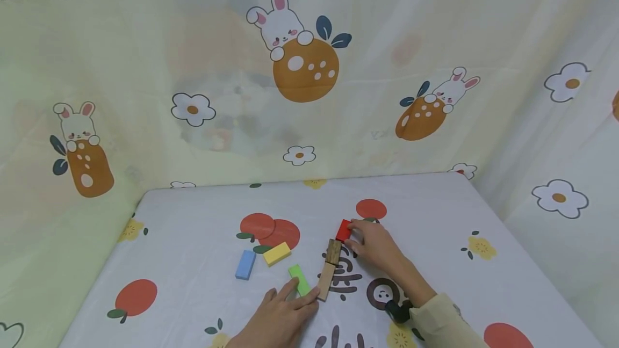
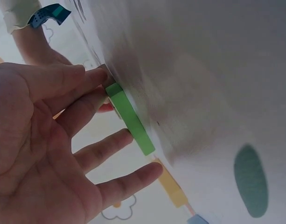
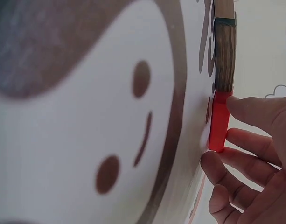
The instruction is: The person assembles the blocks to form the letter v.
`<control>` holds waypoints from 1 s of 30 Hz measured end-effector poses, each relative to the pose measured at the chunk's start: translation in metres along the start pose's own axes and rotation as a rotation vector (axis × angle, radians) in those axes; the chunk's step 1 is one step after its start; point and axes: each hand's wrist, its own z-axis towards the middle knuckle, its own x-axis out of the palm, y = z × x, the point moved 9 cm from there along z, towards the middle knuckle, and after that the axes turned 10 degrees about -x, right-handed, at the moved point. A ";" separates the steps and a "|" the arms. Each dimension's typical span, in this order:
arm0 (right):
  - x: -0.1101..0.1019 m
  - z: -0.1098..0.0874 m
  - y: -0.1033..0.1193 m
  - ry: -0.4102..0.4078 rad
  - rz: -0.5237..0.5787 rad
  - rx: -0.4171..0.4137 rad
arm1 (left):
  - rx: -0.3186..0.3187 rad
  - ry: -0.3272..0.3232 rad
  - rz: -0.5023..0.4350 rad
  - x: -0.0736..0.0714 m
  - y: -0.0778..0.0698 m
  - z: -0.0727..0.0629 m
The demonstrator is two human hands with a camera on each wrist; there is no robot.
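Three blocks stand end to end in a slightly bent row: a red block point(image 1: 344, 230) at the far end, a dark wooden block point(image 1: 333, 252), then a pale wooden block point(image 1: 326, 281). My right hand point(image 1: 379, 248) pinches the red block, thumb near its inner end and fingertips at its outer end in the right wrist view. At the row's near end, my left hand point(image 1: 282, 316) has its fingers stretched out, one fingertip on the pale block. Other left fingers touch the green block point(image 2: 130, 119), which slants beside the row.
Left of the green block lie a yellow block point(image 1: 277, 254) and a blue block point(image 1: 245, 265). The table is covered by a white cloth point(image 1: 193, 240) printed with fruit, flowers and letters. A patterned curtain point(image 1: 232, 138) hangs behind its far edge.
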 end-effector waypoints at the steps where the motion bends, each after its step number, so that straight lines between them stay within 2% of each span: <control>1: 0.000 0.000 0.001 0.001 -0.005 -0.002 | 0.001 -0.003 0.000 0.000 0.000 0.000; 13: -0.002 -0.001 0.002 0.012 -0.049 0.012 | 0.008 -0.012 -0.002 -0.003 0.001 0.000; 24: -0.003 0.000 0.004 0.013 -0.002 0.012 | 0.012 -0.021 0.000 -0.003 0.000 -0.001; 30: -0.001 0.002 0.002 0.011 0.017 0.011 | 0.004 -0.006 -0.004 -0.002 0.000 -0.001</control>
